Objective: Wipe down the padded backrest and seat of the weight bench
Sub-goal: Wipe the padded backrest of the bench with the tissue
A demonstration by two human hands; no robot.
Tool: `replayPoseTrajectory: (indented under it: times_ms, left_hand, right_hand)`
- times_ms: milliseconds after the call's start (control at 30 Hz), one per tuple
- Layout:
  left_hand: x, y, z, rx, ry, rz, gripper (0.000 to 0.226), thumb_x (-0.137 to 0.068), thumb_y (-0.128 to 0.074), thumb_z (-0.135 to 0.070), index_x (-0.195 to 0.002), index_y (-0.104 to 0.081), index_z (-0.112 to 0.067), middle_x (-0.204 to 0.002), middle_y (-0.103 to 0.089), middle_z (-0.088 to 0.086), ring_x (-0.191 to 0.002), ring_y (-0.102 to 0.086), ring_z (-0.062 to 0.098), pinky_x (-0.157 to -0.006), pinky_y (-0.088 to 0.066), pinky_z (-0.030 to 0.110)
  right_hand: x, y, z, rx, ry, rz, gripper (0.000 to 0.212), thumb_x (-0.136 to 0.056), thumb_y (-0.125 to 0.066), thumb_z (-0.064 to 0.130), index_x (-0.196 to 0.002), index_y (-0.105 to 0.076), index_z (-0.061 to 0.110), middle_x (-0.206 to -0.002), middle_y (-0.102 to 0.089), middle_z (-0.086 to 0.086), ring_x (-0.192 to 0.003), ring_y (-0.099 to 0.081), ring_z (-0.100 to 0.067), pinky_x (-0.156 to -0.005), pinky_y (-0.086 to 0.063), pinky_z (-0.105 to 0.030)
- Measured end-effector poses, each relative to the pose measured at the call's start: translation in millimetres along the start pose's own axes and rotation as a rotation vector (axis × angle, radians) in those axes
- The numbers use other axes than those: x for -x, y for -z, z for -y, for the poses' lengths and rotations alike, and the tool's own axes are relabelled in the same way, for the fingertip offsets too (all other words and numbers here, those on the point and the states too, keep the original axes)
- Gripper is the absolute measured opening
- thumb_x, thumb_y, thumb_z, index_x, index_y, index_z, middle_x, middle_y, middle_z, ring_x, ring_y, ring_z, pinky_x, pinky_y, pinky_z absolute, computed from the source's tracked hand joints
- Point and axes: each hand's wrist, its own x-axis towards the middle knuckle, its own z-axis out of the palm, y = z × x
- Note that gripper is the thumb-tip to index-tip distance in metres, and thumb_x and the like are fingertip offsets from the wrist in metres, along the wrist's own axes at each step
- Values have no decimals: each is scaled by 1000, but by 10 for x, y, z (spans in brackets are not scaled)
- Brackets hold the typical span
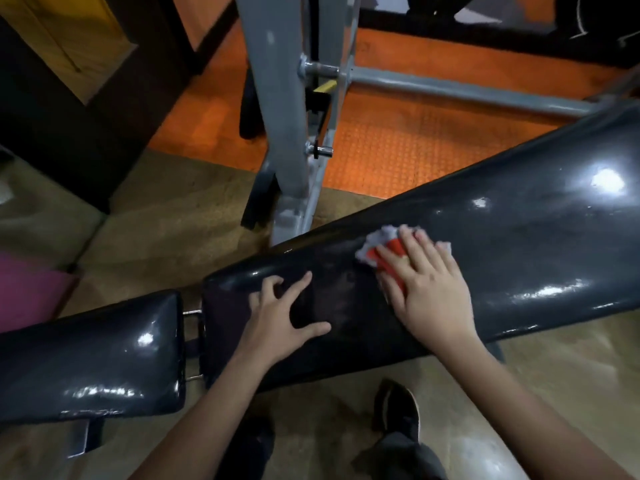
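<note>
Orange rubber matting and tan flooring lay beneath a grey steel frame, and across them ran the weight bench with its long black backrest rising to the right and the shorter seat at lower left, a narrow gap with metal brackets between the two pads. The right hand pressed an orange and white cloth flat against the backrest near its lower end, fingers straight and close together over the cloth. The left hand rested on the same pad close to the gap, fingers spread wide and slightly arched, holding nothing. Since the cloth was only pinned under a flat palm, a quick stroke on the glossy vinyl could probably let it bunch up or slide out, leaving streaks unwiped. A sweep toward the left hand might also run into it, and the seat looked untouched and easy to skip.
</note>
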Motion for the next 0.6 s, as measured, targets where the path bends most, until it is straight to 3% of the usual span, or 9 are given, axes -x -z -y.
replayPoseTrajectory:
  times_ms: [133,267,367,500,600]
  left_hand:
    - [-5,-33,150,0,-40,-22,92,-60,-59,-88,-138,-14,-72,-152,-6,-12,-140,-8,28,-105,-41,52]
    - [-53,11,287,-47,-110,-28,90,-64,-62,-83,-143,-23,-62,-153,-7,-13,-142,-11,28,-105,-38,47]
    - [-77,59,472,19,-111,-83,105,-55,-67,-84,-146,-26,-55,-145,-18,-18,-137,-21,16,-101,-39,37]
    - [-85,-12,604,35,-65,-148,113,-47,-67,-89,-146,-22,-56,-144,-18,-16,-137,-22,18,-93,-42,37]
    - [-68,-112,651,96,68,-165,124,-39,-64,-93,-148,-16,-56,-149,-12,-14,-140,-14,26,-106,-39,48]
  right_hand:
    - [-323,-311,554,45,-123,-37,45,-104,-44,45,-146,-52,31,-163,-33,-8,-153,-23,-30,-125,-16,-46]
    - [44,-569,944,27,112,14,48,-102,-46,47,-148,-48,33,-163,-33,-5,-154,-23,-26,-124,-20,-47]
    - [220,-484,749,17,263,45,47,-101,-44,52,-145,-52,38,-161,-38,-1,-152,-29,-21,-122,-28,-45]
    - [-281,-362,404,73,10,-127,48,-98,-42,52,-136,-63,32,-153,-49,-10,-143,-43,-32,-118,-31,-50]
    - [-619,-611,830,109,-131,-133,47,-99,-36,48,-133,-64,29,-152,-49,-12,-143,-39,-36,-118,-26,-51]
